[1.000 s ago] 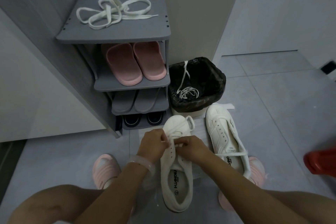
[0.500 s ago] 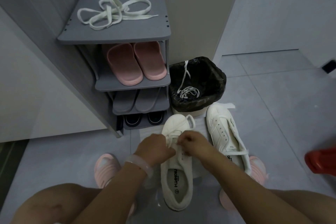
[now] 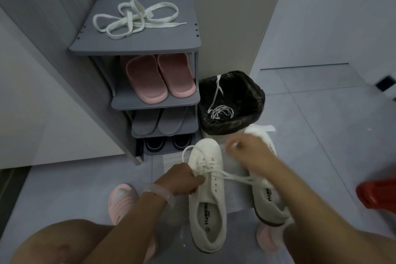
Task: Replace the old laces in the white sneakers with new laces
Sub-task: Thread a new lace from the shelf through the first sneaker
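Two white sneakers [image 3: 209,195] [image 3: 267,197] on the floor. One lace [image 3: 227,174] threaded in the nearer sneaker. One bundle of wide white laces [image 3: 137,19] on top of one grey shoe rack [image 3: 137,46]. Three pairs on the rack: one of pink slippers [image 3: 160,77], one of grey slippers [image 3: 160,121], one of dark shoes [image 3: 168,143]. One black-lined bin [image 3: 232,103] holding one thin white lace [image 3: 220,110]. Two hands: left [image 3: 182,180], right [image 3: 248,152]. One pale bracelet [image 3: 160,193]. Two pink shoes on the feet [image 3: 122,203] [image 3: 267,240]. One red object [image 3: 377,196] at the right edge.
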The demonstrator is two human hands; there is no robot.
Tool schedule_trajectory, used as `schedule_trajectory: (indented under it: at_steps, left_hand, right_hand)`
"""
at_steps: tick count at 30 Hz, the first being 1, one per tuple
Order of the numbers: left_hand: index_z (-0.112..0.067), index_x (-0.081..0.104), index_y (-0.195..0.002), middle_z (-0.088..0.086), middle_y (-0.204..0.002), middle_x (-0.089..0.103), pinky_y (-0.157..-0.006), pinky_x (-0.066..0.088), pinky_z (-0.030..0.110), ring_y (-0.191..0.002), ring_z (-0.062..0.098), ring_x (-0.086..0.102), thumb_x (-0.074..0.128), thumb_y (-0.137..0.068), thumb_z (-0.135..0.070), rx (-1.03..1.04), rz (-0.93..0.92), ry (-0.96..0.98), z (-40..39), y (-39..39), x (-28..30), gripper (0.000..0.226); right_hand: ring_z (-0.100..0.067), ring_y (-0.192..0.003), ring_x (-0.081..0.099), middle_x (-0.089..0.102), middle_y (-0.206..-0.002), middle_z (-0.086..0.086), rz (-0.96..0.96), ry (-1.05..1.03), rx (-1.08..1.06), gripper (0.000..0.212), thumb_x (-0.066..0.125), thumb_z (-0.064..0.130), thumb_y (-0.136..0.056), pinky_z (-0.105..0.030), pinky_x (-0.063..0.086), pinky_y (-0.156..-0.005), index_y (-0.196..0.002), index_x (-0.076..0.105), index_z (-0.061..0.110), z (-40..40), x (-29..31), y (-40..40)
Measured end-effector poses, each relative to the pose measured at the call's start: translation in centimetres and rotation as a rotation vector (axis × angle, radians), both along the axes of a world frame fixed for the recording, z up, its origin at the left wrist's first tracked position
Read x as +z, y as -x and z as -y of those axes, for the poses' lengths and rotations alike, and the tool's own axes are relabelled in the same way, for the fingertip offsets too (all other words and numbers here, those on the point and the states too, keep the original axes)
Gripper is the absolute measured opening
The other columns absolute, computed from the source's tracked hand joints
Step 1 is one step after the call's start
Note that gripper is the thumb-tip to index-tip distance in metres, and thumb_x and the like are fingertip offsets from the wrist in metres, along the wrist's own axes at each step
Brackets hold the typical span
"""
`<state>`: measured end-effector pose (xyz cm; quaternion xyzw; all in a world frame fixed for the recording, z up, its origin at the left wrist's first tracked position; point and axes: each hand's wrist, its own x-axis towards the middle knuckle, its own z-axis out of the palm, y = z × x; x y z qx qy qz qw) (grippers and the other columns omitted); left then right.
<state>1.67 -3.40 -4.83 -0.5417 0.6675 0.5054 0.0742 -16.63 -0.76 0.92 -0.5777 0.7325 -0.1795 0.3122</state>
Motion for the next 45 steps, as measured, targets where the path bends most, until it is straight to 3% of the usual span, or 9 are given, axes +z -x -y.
schedule_trajectory:
  at_steps: [4,11,19,23,30,33,37,41,45]
  left_hand:
    - [-0.017,0.057,-0.057,-0.005,-0.057,0.057,-0.050,0.040,0.009,-0.049,0.000,0.051,0.054,-0.089,-0.042,0.000,-0.009,0.001,0.0,0.0,0.2,0.041]
    - [-0.015,0.058,-0.060,-0.002,-0.062,0.060,-0.055,0.047,0.015,-0.054,0.006,0.055,0.049,-0.093,-0.033,0.028,-0.006,-0.072,0.2,-0.3,0.3,0.038]
    - [-0.007,0.060,-0.072,0.006,-0.066,0.063,-0.060,0.055,0.024,-0.059,0.014,0.061,0.056,-0.089,-0.027,0.181,-0.043,-0.227,0.3,0.1,0.0,0.027]
    - [-0.004,0.060,-0.074,0.009,-0.066,0.063,-0.059,0.056,0.026,-0.057,0.016,0.062,0.056,-0.089,-0.026,0.206,-0.045,-0.265,0.4,0.2,0.0,0.027]
    - [-0.004,0.058,-0.076,0.008,-0.065,0.063,-0.055,0.055,0.025,-0.057,0.017,0.062,0.057,-0.089,-0.026,0.230,-0.026,-0.303,0.5,0.5,-0.1,0.025]
    - [-0.009,0.058,-0.071,0.003,-0.066,0.060,-0.058,0.052,0.024,-0.059,0.014,0.058,0.058,-0.087,-0.032,0.118,0.046,-0.208,0.5,0.7,0.1,0.028]
    - [-0.015,0.058,-0.094,0.000,-0.090,0.056,-0.076,0.043,0.028,-0.087,0.016,0.054,0.058,-0.087,-0.030,-0.067,-0.006,0.325,0.6,1.6,-0.1,0.016]
    - [-0.009,0.065,-0.095,0.005,-0.102,0.063,-0.089,0.044,0.035,-0.099,0.018,0.056,0.045,-0.091,-0.043,-0.258,-0.128,0.310,0.3,3.4,0.4,0.040]
    - [-0.010,0.063,-0.084,0.007,-0.092,0.065,-0.088,0.042,0.034,-0.097,0.021,0.056,0.044,-0.083,-0.053,-0.372,-0.055,0.406,0.0,4.3,0.1,0.048]
  right_hand:
    - [-0.024,-0.103,0.059,0.062,-0.113,-0.005,-0.354,-0.126,0.289,0.031,0.047,0.033,-0.092,-0.030,0.044,-0.081,-0.121,0.054,0.024,-1.8,-4.3,-4.7]
    - [-0.027,-0.094,0.059,0.062,-0.102,-0.008,-0.417,-0.043,0.337,0.025,0.040,0.032,-0.096,-0.028,0.034,-0.066,-0.103,0.054,0.013,-1.4,-4.8,-4.1]
    - [-0.011,-0.081,0.047,0.052,-0.087,0.003,-0.437,-0.480,0.660,0.010,0.050,0.024,-0.091,-0.020,0.038,-0.068,-0.083,0.055,0.026,-3.2,0.9,2.7]
    - [-0.003,-0.068,0.044,0.045,-0.073,0.013,-0.539,-0.632,0.637,0.019,0.050,0.026,-0.091,-0.015,0.034,-0.061,-0.072,0.050,0.028,-4.0,1.0,5.5]
    - [-0.006,-0.081,0.046,0.042,-0.076,0.016,-0.551,-0.704,0.558,0.031,0.050,0.024,-0.090,-0.013,0.034,-0.064,-0.062,0.042,0.034,-4.6,1.3,8.5]
    - [-0.008,-0.080,0.046,0.041,-0.076,0.016,-0.558,-0.626,0.492,0.032,0.049,0.026,-0.092,-0.011,0.032,-0.061,-0.063,0.039,0.035,-4.4,1.3,8.5]
    - [-0.005,-0.062,0.055,0.060,-0.063,0.012,-0.392,-0.154,0.077,0.028,0.052,0.024,-0.092,-0.018,0.038,-0.057,-0.065,0.046,0.028,-3.4,2.0,8.5]
    - [-0.021,-0.084,0.065,0.070,-0.086,0.002,-0.335,0.254,-0.018,0.004,0.058,0.022,-0.089,-0.031,0.046,-0.070,-0.089,0.058,0.018,-2.6,2.1,6.1]
    - [-0.027,-0.082,0.065,0.070,-0.088,-0.001,-0.388,0.336,0.011,0.011,0.050,0.025,-0.093,-0.034,0.048,-0.067,-0.098,0.055,0.017,-1.8,0.7,5.2]
